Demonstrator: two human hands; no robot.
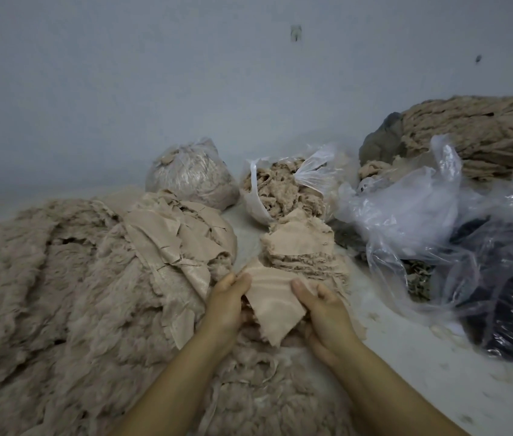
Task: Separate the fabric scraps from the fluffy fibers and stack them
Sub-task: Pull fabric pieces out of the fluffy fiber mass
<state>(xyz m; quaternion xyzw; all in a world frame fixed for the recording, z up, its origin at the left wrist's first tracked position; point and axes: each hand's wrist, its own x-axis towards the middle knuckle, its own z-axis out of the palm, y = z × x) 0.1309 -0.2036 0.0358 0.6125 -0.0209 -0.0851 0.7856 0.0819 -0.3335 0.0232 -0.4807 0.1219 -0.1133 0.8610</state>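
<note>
A person's left hand [228, 302] and right hand [327, 313] both close on a beige fabric scrap [272, 302], held just above fluffy fibers [60, 294] heaped across the surface. Just beyond sits a stack of scraps [301, 250]; two clear bags [192, 174] behind appear stuffed with similar fiber.

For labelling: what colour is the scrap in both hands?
Pale peach-beige scrap; head view.

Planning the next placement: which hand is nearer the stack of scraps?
Right. The right hand sits just below the stack of scraps; the left hand is lower-left, farther off.
</note>
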